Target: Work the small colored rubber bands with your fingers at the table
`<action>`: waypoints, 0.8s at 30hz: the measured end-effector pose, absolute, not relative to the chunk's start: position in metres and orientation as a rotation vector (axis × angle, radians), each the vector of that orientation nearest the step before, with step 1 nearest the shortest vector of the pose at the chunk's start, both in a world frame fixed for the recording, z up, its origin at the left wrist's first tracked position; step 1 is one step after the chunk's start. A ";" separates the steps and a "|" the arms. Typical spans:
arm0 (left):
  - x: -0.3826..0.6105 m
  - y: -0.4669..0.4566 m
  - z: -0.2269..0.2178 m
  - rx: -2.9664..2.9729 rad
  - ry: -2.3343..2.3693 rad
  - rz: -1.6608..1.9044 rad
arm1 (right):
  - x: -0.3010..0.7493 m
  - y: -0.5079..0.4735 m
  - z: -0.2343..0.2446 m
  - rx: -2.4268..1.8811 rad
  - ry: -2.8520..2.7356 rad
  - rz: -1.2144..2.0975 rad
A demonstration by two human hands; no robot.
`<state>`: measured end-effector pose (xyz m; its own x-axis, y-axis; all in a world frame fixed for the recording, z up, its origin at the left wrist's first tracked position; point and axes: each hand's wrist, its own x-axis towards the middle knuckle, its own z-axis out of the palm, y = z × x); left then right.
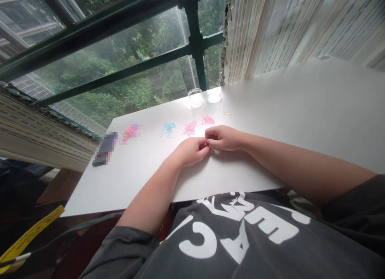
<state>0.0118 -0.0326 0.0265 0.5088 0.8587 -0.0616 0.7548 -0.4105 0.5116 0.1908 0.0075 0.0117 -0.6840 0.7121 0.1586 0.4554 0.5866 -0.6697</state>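
Observation:
My left hand (194,150) and my right hand (221,137) meet fingertip to fingertip over the white table. Both are closed in a pinch; whatever lies between the fingers is hidden or too small to name. Just beyond them are a small pile of red-pink loops (207,119) and a pile of pink loops (189,128), which look like little rubber bands. Further left lies a pile of blue loops (169,128). A larger mixed pile (131,132), mostly pink with some orange and purple, spreads near the table's left side.
A clear round container (195,98) stands at the window edge of the white table (135,182), with a clear lid (214,98) beside it. Some pale loops (226,112) lie nearby. A blurred phone-like object (105,148) rests at the left edge. Curtains (264,30) hang behind.

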 end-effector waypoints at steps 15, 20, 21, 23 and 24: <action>0.013 -0.033 0.027 2.258 1.341 0.291 | 0.190 0.008 0.011 -0.937 -2.402 0.874; 0.012 -0.032 0.026 2.276 1.327 0.286 | 0.190 0.007 0.011 -0.957 -2.402 0.873; 0.012 -0.032 0.026 2.282 1.322 0.289 | 0.190 0.007 0.011 -0.960 -2.404 0.872; 0.012 -0.032 0.026 2.289 1.315 0.293 | 0.190 0.007 0.011 -0.961 -2.408 0.869; 0.011 -0.032 0.026 2.291 1.312 0.292 | 0.190 0.007 0.011 -0.959 -2.408 0.867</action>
